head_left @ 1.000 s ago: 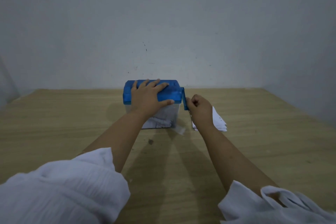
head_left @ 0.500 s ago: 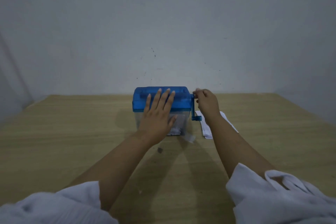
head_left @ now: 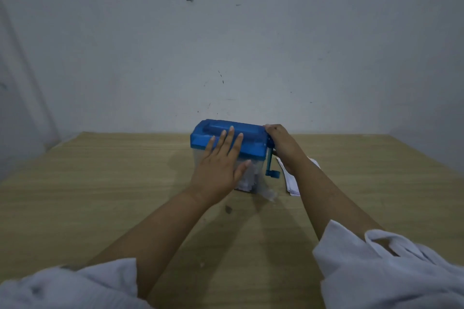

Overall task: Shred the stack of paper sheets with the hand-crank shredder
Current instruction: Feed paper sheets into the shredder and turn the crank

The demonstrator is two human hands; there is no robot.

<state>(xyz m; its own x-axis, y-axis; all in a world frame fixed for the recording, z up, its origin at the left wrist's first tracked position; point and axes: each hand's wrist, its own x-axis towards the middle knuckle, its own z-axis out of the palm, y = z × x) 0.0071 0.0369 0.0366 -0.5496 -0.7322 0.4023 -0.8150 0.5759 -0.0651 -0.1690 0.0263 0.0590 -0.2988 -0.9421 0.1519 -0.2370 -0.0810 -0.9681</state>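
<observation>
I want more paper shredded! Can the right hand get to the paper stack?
Probably yes. The right hand is at the right end of the shredder, and the paper stack lies on the table close under its wrist, nothing between.

- No word, label, brand or number can be read anywhere in view.
- The blue plastic hand-crank shredder (head_left: 251, 144) shows no legible marking.
- Any print on the white paper sheets (head_left: 292, 184) is too small to tell.
</observation>
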